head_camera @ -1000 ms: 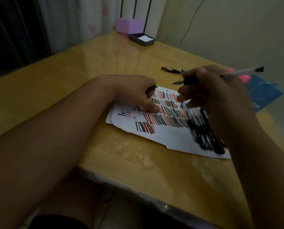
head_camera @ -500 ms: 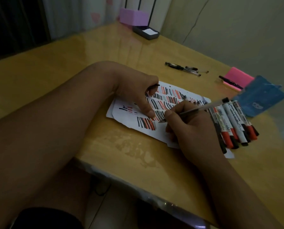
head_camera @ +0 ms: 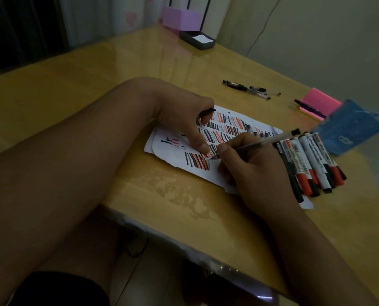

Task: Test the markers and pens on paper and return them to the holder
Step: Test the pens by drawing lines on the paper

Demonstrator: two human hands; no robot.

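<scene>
Dim room, little light anywhere. Yellow-brown wooden table [head_camera: 78, 89] with a glossy top, faint reflections streaking the far end, a pale worn patch near the front edge — edge itself chipped and whitish. Plain greenish wall [head_camera: 316, 36] behind on the right, a thin dark cable [head_camera: 264, 27] trailing down it. Pale curtain [head_camera: 122, 16] with faint pink shapes at the far side; to its left a dark window [head_camera: 18, 29] crossed by vertical bars. Below the table — light tiled floor [head_camera: 144, 279], barely lit.
</scene>
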